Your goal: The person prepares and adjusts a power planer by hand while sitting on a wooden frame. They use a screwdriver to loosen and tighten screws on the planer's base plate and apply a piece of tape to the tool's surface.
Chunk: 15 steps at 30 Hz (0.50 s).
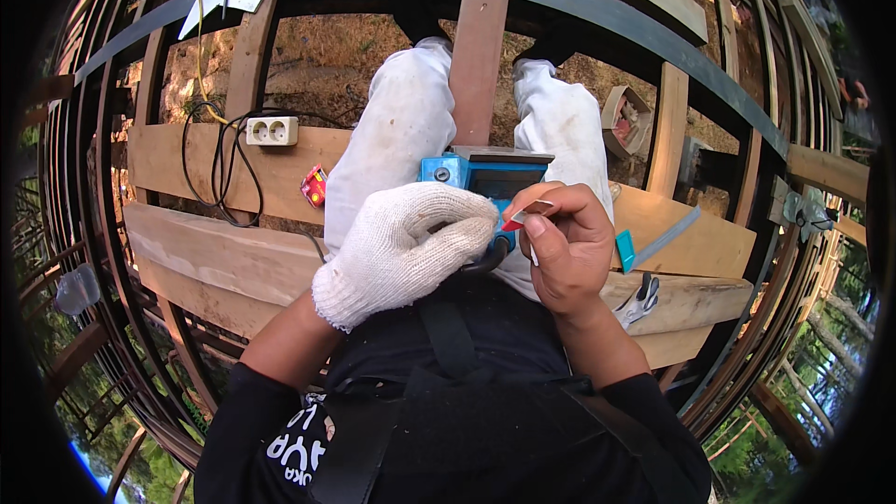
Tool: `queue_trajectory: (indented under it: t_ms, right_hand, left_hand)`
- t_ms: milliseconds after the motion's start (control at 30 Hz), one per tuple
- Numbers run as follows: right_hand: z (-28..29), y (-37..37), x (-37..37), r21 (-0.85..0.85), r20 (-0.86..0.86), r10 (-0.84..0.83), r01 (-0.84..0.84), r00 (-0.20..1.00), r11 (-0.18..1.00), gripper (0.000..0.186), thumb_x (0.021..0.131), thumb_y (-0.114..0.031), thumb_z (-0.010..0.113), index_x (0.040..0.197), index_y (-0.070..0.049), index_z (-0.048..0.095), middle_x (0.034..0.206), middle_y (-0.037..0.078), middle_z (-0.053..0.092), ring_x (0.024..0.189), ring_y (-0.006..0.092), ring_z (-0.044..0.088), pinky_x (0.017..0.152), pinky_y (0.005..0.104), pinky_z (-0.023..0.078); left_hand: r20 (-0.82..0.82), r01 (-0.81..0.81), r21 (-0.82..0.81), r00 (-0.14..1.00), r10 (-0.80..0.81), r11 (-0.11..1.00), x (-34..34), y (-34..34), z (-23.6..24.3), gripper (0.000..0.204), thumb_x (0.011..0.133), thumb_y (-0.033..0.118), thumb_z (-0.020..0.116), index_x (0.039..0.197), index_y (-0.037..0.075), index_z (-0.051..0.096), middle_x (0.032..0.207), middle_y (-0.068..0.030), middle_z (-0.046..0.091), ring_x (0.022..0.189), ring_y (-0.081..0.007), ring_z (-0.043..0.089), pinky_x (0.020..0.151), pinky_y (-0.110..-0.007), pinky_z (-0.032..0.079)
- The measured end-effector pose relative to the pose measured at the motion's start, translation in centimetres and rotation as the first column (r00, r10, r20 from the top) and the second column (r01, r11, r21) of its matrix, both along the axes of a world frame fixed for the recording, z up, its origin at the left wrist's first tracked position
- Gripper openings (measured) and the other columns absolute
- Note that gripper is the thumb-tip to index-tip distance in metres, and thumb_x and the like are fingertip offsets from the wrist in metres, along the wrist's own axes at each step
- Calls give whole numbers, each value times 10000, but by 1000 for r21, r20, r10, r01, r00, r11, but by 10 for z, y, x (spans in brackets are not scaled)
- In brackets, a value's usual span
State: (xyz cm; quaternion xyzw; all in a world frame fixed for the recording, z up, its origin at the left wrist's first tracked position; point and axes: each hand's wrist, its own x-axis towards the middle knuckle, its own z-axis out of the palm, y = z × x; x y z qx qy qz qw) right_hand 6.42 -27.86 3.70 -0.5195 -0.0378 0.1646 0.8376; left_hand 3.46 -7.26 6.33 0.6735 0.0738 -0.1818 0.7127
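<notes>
We count one blue tool (pixel 485 182), resting on our lap between two white-trousered legs (pixel 401 121), and two hands on it. The left hand (pixel 406 247), in one white knit glove, is clenched over the tool's near end; what lies under the palm is hidden. The right hand (pixel 565 243), bare, pinches one small red-and-white piece (pixel 523 215) between thumb and forefinger, just beside the tool's right edge; its kind is too small to make out. We note three planks (pixel 215 257) across the frame beneath us, one double socket (pixel 272 132) with black cable on the far plank, one small red object (pixel 315 187) near the left thigh, one teal-handled tool (pixel 653 245) lying on the right plank, and one spare glove (pixel 640 299) below it. One upright board (pixel 478 61) runs between the legs. The tool's lower body is covered by both hands, and its far end is partly cut by the legs. Both forearms enter from the lower edge, wrists bent inward, meeting at the middle.
</notes>
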Motion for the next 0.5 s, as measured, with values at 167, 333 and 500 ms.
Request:
queue_trajectory:
  t_ms: [167,333,500]
  right_hand:
    - [2,-11,31,-533,588,169,222,791,816,169,888,89,684,1037,9,667,961,123,674,822,170,627,730,289,512]
    - [2,-10,42,-667,694,355,375,626,644,217,783,57,779,985,-15,742,927,101,672,665,180,658,569,287,518]
    - [2,-9,49,-694,708,445,425,548,581,259,731,39,800,976,-25,744,886,80,655,613,186,636,530,312,511]
  left_hand:
    - [188,-269,78,950,251,960,14,5,-35,228,990,100,742,1176,-28,714,1101,-76,727,958,-104,679,853,-277,570]
    - [286,-222,126,941,179,967,16,6,-43,203,965,51,729,1158,-13,727,1064,-95,733,968,-143,693,856,-294,568]
    - [458,-204,247,886,72,947,13,10,-46,318,888,-59,657,1189,6,736,1144,-157,743,1095,-288,713,984,-383,548]
